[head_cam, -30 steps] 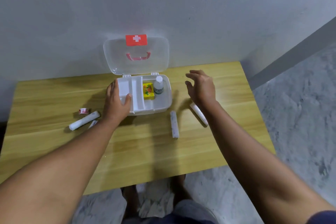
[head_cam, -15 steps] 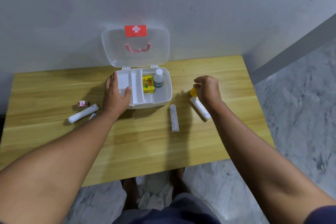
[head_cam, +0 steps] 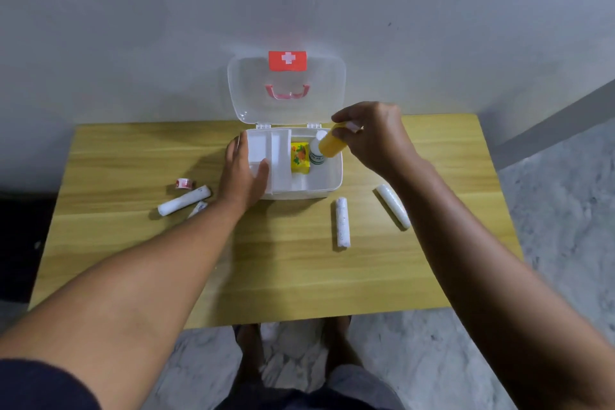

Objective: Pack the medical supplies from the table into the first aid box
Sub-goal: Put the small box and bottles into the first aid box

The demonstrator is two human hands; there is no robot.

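Surface point(head_cam: 299, 276): unchanged.
First aid box point(head_cam: 334, 183): same spot, lid point(head_cam: 253, 93) up against the wall.
Left hand point(head_cam: 241, 178): hasn't moved. Its fingers point(head_cam: 235, 151) grip the box's near-left corner, thumb hooked over the rim into the tray section, bracing it.
Right hand point(head_cam: 377, 141) is the change. A second ago it hovered open over the surface, right of the box. Half a second ago it closed on the bottle lying there. Now its fingers point(head_cam: 346, 114) pinch the yellow bottle point(head_cam: 331, 146) by the top end, tilted, base aimed down-left into the box's right compartment.
The bottle is off the surface and over the box, not released. Can't tell if its base touches anything.
Directly under those fingers: white-capped bottle point(head_cam: 317, 156), upright in the box. Yellow packet point(head_cam: 300, 158) sits just left of it.

Still out on the surface:
- right roll point(head_cam: 392, 206) and middle roll point(head_cam: 342, 221), nearer the body than the right fingers
- long left roll point(head_cam: 184, 200), small roll point(head_cam: 197, 209) and tape roll point(head_cam: 182, 183), left of the left fingers

Judgement: third item is about to go in, five remain. Risk is tipping the white-capped bottle on the way down.
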